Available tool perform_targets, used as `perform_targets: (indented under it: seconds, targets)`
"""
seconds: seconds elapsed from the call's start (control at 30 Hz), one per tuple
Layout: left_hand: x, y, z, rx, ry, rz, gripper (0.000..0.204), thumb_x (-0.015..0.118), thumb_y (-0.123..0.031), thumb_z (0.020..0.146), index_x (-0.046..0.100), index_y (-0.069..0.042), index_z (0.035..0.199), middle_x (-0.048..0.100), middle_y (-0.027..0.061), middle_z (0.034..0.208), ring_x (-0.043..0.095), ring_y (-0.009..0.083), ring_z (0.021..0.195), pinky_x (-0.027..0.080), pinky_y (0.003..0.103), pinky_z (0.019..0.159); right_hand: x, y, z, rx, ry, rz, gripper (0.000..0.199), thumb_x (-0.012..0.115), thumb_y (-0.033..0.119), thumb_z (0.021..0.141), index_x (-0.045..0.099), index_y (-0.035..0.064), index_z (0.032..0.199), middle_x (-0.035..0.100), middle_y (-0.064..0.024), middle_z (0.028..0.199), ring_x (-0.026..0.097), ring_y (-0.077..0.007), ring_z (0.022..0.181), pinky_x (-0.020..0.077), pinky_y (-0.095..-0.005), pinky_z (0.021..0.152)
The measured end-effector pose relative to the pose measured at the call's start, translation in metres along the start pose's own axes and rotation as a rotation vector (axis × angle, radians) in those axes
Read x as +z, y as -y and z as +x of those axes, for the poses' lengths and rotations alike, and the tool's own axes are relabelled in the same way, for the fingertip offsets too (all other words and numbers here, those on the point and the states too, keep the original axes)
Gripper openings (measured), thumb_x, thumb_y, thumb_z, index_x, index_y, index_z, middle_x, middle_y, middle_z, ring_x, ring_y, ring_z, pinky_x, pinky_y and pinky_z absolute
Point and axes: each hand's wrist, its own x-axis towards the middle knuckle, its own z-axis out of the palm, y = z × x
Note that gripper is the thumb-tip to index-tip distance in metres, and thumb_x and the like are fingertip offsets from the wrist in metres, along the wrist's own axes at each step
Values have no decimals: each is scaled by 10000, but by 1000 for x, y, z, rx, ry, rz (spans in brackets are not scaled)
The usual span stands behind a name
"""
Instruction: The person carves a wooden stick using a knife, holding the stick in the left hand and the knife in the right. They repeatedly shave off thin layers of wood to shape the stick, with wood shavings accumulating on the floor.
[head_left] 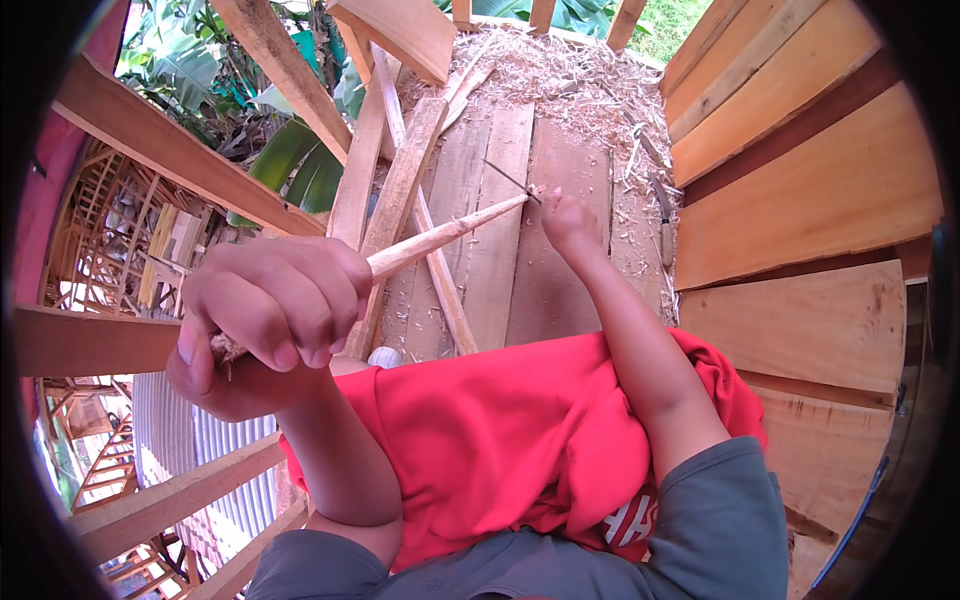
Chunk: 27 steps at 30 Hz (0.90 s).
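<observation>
My left hand (265, 310) is closed in a fist round the thick end of a long pale wooden stick (440, 238). The stick narrows away from me toward the middle, where its thin tip reaches my right hand (572, 222). The fingers of my right hand are closed at that tip, and a thin dark strip (508, 174), perhaps a blade, crosses there and sticks out to the upper left. How the fingers grip the strip is too small to make out. Across my lap lies a red cloth (480, 420), under both forearms.
Wood shavings (570, 85) cover the far end of the plank floor (560, 260). Loose timber (405, 180) leans ahead on the left. A knife-like tool (666, 225) lies by the right board wall (810, 180). Open railings (170, 150) run along the left, with plants beyond.
</observation>
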Motion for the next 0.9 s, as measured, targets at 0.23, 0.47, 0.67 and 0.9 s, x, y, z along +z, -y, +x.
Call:
perform_targets:
  seconds: [0.23, 0.47, 0.67, 0.9]
  targets:
    - [-8, -3, 0, -40, 105, -11, 330, 365, -316, 924, 486, -141, 673, 504, 15, 553, 450, 156, 462, 385, 348, 555, 13, -19, 8, -62, -4, 91, 580, 339, 369, 992, 715, 3, 744, 670, -254, 750, 664, -442, 724, 530, -553, 707]
    - [-4, -3, -3, -27, -26, -8, 327, 365, -330, 928, 466, -140, 682, 485, 21, 564, 441, 160, 491, 361, 355, 575, 9, -14, 16, -120, -201, -299, 570, 407, 451, 982, 715, 104, 651, 647, -144, 577, 663, -318, 533, 509, -456, 480]
    - [-6, 3, -4, -20, -30, 0, 345, 367, -342, 941, 460, -134, 683, 483, 27, 569, 444, 167, 503, 345, 356, 595, 12, -14, 17, -82, -392, -379, 512, 466, 493, 965, 721, 184, 646, 612, -87, 509, 640, -284, 472, 476, -410, 407]
    - [-4, 4, -2, -23, 3, 9, 354, 369, -333, 943, 463, -127, 671, 501, 35, 571, 453, 168, 491, 341, 360, 555, 2, -19, 20, -187, -443, -326, 538, 449, 516, 973, 741, 126, 745, 637, -113, 578, 644, -301, 500, 481, -413, 432]
